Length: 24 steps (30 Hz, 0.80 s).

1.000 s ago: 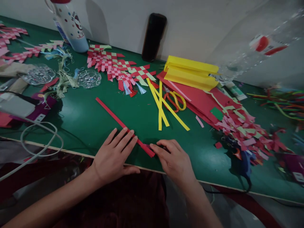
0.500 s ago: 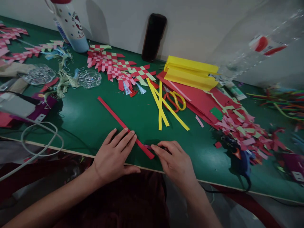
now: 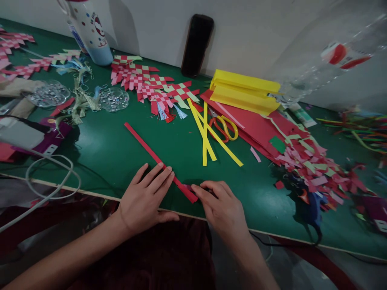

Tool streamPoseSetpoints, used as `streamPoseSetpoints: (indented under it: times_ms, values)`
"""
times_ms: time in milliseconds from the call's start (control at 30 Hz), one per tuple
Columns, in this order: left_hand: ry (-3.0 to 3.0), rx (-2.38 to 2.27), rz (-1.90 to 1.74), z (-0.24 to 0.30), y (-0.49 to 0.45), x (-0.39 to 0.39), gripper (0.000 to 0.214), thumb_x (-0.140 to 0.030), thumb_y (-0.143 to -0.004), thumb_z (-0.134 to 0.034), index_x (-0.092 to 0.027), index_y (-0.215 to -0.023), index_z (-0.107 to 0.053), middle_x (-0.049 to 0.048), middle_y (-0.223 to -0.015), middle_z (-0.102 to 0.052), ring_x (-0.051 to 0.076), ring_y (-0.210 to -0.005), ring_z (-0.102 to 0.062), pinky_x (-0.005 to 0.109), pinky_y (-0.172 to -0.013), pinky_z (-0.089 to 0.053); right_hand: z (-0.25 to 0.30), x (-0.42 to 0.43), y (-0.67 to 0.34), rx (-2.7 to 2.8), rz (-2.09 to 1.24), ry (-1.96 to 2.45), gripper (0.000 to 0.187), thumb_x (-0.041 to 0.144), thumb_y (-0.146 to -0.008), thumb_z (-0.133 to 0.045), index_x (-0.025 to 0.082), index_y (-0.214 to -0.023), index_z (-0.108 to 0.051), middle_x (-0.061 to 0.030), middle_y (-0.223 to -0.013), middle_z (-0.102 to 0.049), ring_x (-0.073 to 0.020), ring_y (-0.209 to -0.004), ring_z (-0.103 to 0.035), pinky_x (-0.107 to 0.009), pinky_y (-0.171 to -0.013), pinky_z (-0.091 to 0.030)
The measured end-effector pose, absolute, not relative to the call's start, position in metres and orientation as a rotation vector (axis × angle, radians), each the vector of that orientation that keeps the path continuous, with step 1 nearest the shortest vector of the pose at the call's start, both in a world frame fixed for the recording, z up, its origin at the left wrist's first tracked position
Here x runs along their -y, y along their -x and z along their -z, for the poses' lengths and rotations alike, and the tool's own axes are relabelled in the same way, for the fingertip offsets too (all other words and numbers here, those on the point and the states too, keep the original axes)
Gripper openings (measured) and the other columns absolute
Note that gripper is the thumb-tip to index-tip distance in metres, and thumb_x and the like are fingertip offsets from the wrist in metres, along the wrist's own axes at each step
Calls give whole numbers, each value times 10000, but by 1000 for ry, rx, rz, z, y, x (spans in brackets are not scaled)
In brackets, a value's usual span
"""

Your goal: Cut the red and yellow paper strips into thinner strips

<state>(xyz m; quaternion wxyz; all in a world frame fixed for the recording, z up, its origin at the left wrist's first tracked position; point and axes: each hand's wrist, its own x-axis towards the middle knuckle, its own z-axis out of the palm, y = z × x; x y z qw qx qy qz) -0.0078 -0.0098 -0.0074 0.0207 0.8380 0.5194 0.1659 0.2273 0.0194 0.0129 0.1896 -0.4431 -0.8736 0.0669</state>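
A narrow red paper strip (image 3: 145, 146) lies slantwise on the green table, its near end spreading into two layers. My left hand (image 3: 147, 197) lies flat with outstretched fingers, the fingertips pressing on the strip's middle. At the near end, my right hand (image 3: 225, 205) is closed in a pinch on a small thin purple tool (image 3: 189, 187) that touches the strip's edge. Most of this tool is hidden by the fingers, so its kind is unclear. Beyond the hands lie several yellow paper strips (image 3: 204, 147), next to scissors (image 3: 225, 127) with orange and yellow handles.
Woven paper fish shapes (image 3: 145, 82) are heaped along the wall. A leaning phone (image 3: 197, 46), folded yellow paper (image 3: 244, 92), red sheets (image 3: 242, 125) and paper scraps (image 3: 314, 165) fill the back and right. A bottle (image 3: 93, 36), bead dishes (image 3: 114, 99) and a white cable (image 3: 71, 169) are left.
My right hand has shifted very slightly, with the purple tool still pinched at the strip's near end. The left hand stays in place on the strip.
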Motion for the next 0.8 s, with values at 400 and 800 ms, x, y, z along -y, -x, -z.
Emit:
streamPoseSetpoints:
  times_ms: [400,800]
  values:
    - [-2605,-1608,-517,8,8,10,888,-782,-797,-442,-128,-1395,-491,79,-1467,-464,301,-1371,-394,458,-1210,-117,-12,-26,-224,2462,-189,1236,286,136,-920,-522,254,-1087,-721,-59,-975,-673,-176,-880,-567,-293,-766,-497]
    - [-2643,-1591,-508,5,9,11,786,-750,-827,-433,-186,-1365,-538,102,-1415,-529,314,-1301,-471,510,-1165,-200,-14,-28,-226,2499,-192,1189,290,139,-917,-526,263,-1093,-720,-62,-978,-674,-174,-880,-575,-299,-762,-511]
